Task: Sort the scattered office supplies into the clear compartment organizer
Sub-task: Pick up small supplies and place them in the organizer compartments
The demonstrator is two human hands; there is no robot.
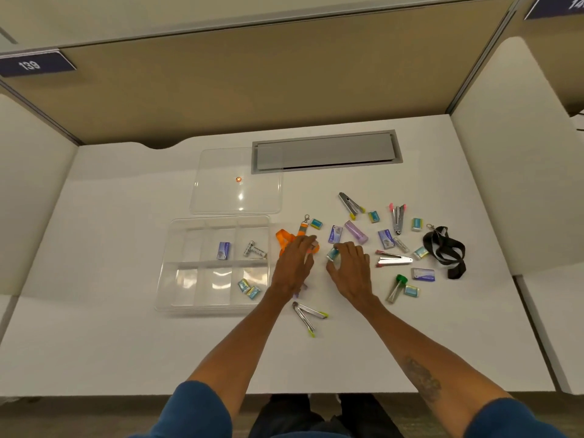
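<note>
The clear compartment organizer (177, 267) lies on the desk's left half. It holds a purple staple box (223, 250), a small white item (254, 249) and two teal erasers (249, 288). My right hand (350, 270) pinches a small teal eraser (332, 254) between thumb and fingers, just right of the organizer. My left hand (294, 263) rests flat over an orange lanyard (286, 240), fingers extended; whether it grips the lanyard is unclear. Scattered to the right are staplers (393, 260), more erasers (416, 224), staple boxes (422, 274) and a black lanyard (447, 248).
The organizer's clear lid (237, 184) lies behind it. A grey cable hatch (325, 151) sits at the desk's back. An open stapler (308, 316) lies near my left wrist. Partition walls stand on both sides and at the back.
</note>
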